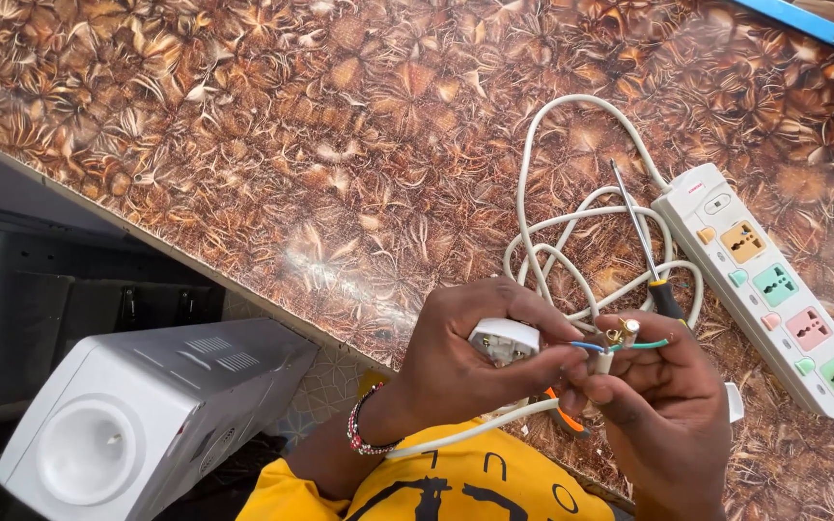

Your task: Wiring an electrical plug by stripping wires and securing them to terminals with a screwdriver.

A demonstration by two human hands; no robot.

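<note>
Holding a white plug (504, 341) in my left hand (465, 371), fingers closed round it. My right hand (663, 400) pinches the cable end (605, 359) with bare wires, just above the table (340, 145). Screwdriver (644, 246) and power strip (769, 285) lie beside.

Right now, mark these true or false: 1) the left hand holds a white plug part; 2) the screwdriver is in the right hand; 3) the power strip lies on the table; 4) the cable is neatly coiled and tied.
1) True: the left hand holds the white plug part.
2) False: the screwdriver lies on the cable; the right hand pinches the stripped wire ends.
3) True: the power strip lies on the patterned table.
4) False: it lies in loose loops.
</note>
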